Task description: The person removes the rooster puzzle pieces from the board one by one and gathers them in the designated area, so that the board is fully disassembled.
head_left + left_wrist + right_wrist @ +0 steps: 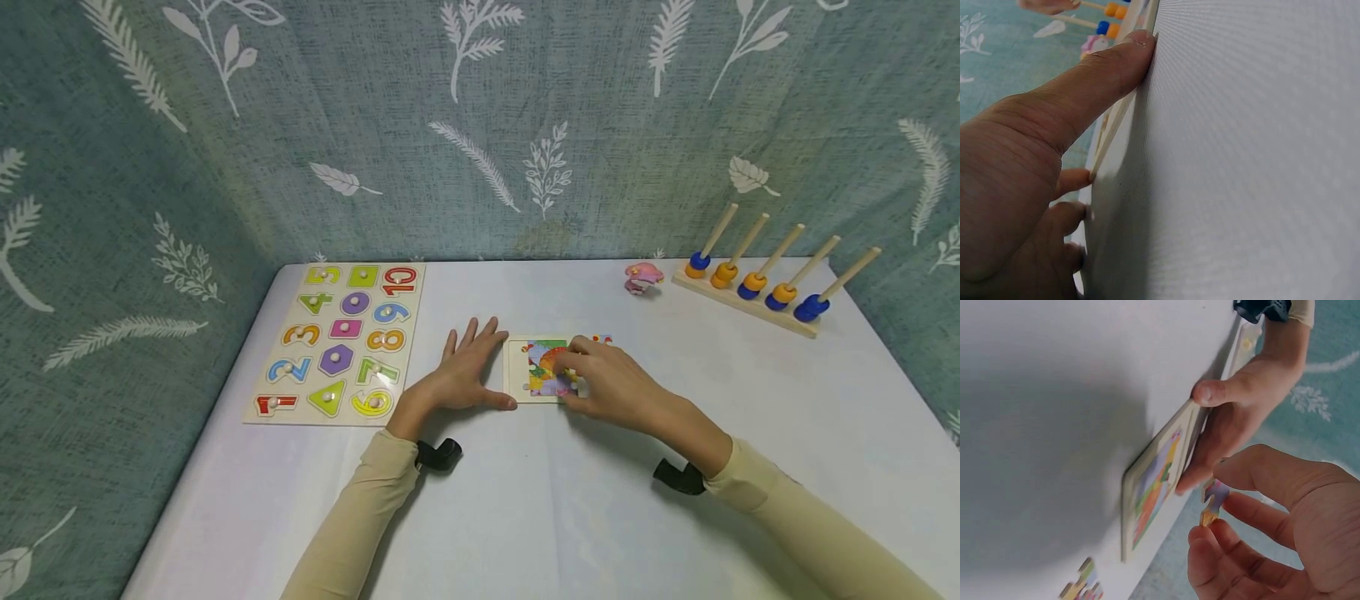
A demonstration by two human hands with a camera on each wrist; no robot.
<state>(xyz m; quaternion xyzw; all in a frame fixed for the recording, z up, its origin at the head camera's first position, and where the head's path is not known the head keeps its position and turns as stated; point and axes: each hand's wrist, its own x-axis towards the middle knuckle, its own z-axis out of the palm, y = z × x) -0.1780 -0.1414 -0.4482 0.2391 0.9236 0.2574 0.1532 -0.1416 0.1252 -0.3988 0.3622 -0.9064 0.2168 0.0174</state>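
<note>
A small wooden jigsaw tray (516, 379) with a colourful partly filled picture lies mid-table. My left hand (467, 375) rests at its left end, fingers spread and fairly straight. Thumb and index finger touch the frame's edge in the left wrist view. Between the thumb and fingers of my right hand (1266, 519) is a jigsaw piece (1215, 499), purple and orange, pinched above the tray's right part. That hand hides some of the picture in the head view. Another loose jigsaw piece (1082, 585) lies on the table beyond the tray's right end.
On the left lies a wooden number-and-shape peg board (318, 340). A pink toy figure (642, 277) stands at the back right, beside a peg stacker (742, 300) with blue and orange beads. Patterned fabric (390, 125) hangs behind the white table (510, 517).
</note>
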